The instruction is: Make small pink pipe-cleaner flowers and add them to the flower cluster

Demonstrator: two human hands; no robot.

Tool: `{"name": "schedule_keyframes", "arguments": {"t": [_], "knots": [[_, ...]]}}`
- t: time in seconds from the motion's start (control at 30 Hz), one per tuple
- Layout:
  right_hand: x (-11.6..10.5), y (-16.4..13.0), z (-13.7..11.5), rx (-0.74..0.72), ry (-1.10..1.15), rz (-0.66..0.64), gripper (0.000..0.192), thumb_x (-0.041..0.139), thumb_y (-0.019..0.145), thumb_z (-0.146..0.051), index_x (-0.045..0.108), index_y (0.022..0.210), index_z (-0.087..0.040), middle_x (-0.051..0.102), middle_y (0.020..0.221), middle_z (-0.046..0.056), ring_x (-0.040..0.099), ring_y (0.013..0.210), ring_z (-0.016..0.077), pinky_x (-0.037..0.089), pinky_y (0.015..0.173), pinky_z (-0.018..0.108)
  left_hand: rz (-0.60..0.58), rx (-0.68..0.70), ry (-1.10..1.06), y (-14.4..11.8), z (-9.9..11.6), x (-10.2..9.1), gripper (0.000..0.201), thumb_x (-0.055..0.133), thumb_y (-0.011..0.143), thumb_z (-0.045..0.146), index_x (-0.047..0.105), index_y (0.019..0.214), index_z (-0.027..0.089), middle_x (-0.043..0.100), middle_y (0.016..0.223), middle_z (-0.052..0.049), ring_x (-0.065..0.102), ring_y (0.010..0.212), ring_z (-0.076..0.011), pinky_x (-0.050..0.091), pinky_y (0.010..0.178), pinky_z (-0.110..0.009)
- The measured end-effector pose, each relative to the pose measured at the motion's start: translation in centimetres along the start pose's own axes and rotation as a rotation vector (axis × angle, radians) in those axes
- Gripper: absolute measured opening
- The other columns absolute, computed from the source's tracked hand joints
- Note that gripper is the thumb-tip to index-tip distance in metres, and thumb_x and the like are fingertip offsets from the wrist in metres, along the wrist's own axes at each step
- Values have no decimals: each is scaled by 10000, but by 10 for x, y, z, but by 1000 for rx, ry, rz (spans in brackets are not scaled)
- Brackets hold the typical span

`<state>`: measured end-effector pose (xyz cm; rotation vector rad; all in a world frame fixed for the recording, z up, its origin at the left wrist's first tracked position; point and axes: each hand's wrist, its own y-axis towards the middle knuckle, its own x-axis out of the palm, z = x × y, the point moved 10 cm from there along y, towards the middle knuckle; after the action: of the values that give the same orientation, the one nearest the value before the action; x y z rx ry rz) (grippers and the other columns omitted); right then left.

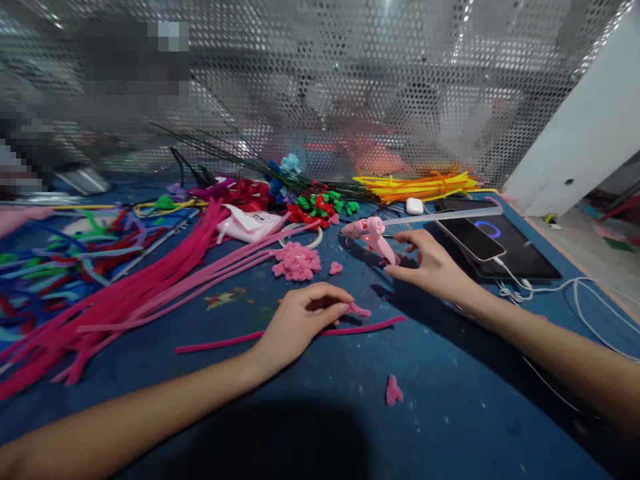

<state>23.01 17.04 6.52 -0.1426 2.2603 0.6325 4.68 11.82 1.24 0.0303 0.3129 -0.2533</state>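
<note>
My left hand pinches a small pink pipe-cleaner piece between thumb and fingertips, low over the blue table. Under that hand runs a single dark-pink pipe cleaner. My right hand is open, thumb and fingers apart at the handle end of a pink glue gun; whether they touch it I cannot tell. A long clear glue stick juts from the gun's back toward the right. Close by lie a pink fluffy flower cluster, a small pink petal piece and another loose one.
Dark-pink pipe cleaners spread across the left. Behind are a roll of tape, green-and-red flowers and a yellow bundle. A phone with a white cable lies on a black tablet at right.
</note>
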Motion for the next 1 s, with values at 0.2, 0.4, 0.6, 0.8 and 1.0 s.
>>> {"name": "schedule_keyframes", "arguments": {"t": [0.2, 0.4, 0.6, 0.8, 1.0], "knots": [[61, 44, 15, 79, 78, -297, 301, 580, 805, -455, 587, 762, -157, 565, 589, 6, 525, 516, 137, 376, 488, 252, 48, 60, -102, 4, -1, -15, 168, 654, 768, 248, 543, 875, 181, 595, 797, 11, 604, 733, -118, 476, 640, -206], [33, 4, 22, 175, 221, -258, 384, 506, 844, -499, 654, 771, -152, 617, 649, 40, 537, 541, 128, 404, 484, 241, -5, 72, -206, 8, -3, -14, 230, 635, 768, 182, 452, 906, 194, 601, 795, 25, 620, 750, -103, 474, 691, -209], [16, -55, 32, 386, 320, -333, 303, 621, 776, -458, 698, 960, -230, 694, 781, 40, 613, 581, 167, 481, 448, 247, -2, 40, -244, 13, -8, -15, 248, 625, 777, 160, 412, 896, 202, 609, 781, 35, 619, 726, -90, 466, 680, -206], [32, -64, -3, 196, 472, -519, 358, 566, 844, -400, 626, 1184, -307, 641, 1186, 23, 590, 1099, 232, 444, 1003, 375, 15, 44, -222, 11, -7, -15, 227, 628, 778, 143, 421, 856, 198, 585, 778, 37, 595, 724, -79, 460, 678, -200], [26, -74, 15, 222, 157, -416, 367, 552, 816, -498, 695, 1068, -274, 675, 1100, 52, 611, 1036, 280, 471, 957, 419, 0, 44, -193, 9, -7, -12, 223, 626, 790, 140, 425, 863, 202, 602, 800, 31, 598, 748, -83, 463, 686, -197]]}}
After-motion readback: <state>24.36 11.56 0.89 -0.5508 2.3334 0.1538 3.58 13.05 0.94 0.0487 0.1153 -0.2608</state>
